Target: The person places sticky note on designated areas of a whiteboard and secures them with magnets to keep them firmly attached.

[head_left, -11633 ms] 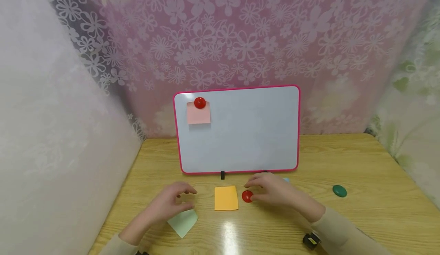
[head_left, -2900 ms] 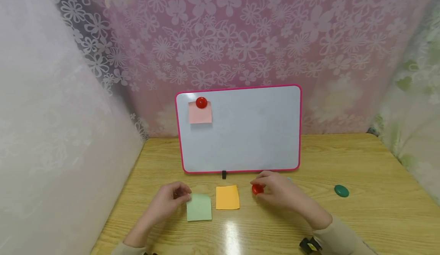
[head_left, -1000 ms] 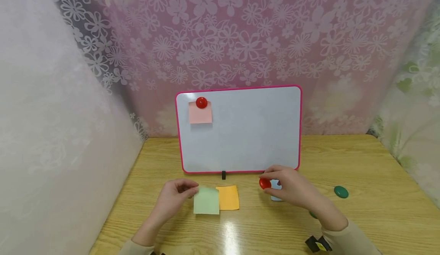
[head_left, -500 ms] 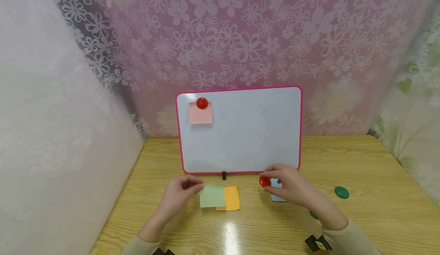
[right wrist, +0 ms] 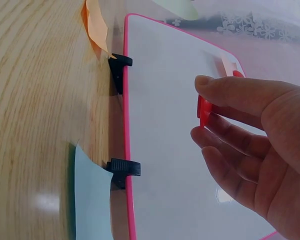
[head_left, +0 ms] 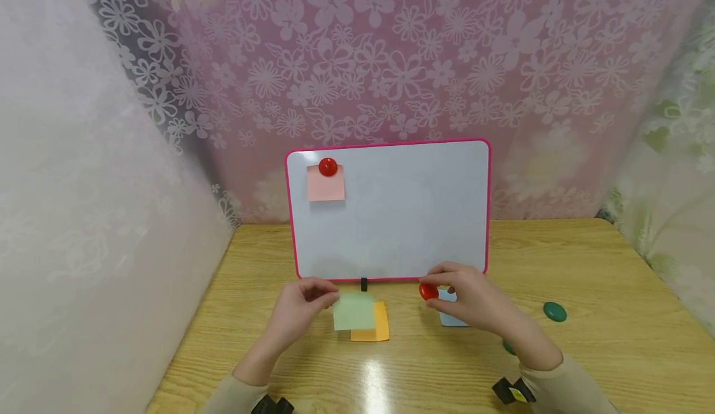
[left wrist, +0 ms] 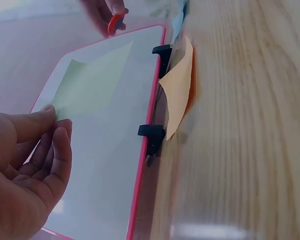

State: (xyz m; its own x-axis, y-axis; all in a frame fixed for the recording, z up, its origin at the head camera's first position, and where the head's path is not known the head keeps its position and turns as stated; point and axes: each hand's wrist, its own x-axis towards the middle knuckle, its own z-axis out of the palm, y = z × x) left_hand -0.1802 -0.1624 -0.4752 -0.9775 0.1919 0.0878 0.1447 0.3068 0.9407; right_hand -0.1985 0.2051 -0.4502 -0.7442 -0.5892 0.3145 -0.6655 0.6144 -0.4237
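Observation:
My left hand (head_left: 296,310) pinches a pale green sticky note (head_left: 354,311) by its left corner between thumb and fingertips. In the head view the note overlaps an orange sticky note (head_left: 382,330) on the table; the left wrist view shows it raised clear of that one. My right hand (head_left: 472,296) holds a round red magnet (head_left: 428,291) between thumb and fingers, its edge towards me in the right wrist view. Beneath that hand lies a light blue sticky note (head_left: 451,318), partly hidden. Behind both hands stands a pink-framed whiteboard (head_left: 413,215).
At the board's upper left, another red magnet (head_left: 328,167) pins a pink sticky note (head_left: 326,189). Black clip feet (left wrist: 152,132) hold the board's lower edge. A green magnet (head_left: 555,311) lies on the table (head_left: 609,358) to the right, another (head_left: 508,346) half hidden by the right wrist.
The left hand has taken hold of the green note and lifted it right and forward over the orange one. The right hand has picked up the red magnet and moved slightly towards the board.

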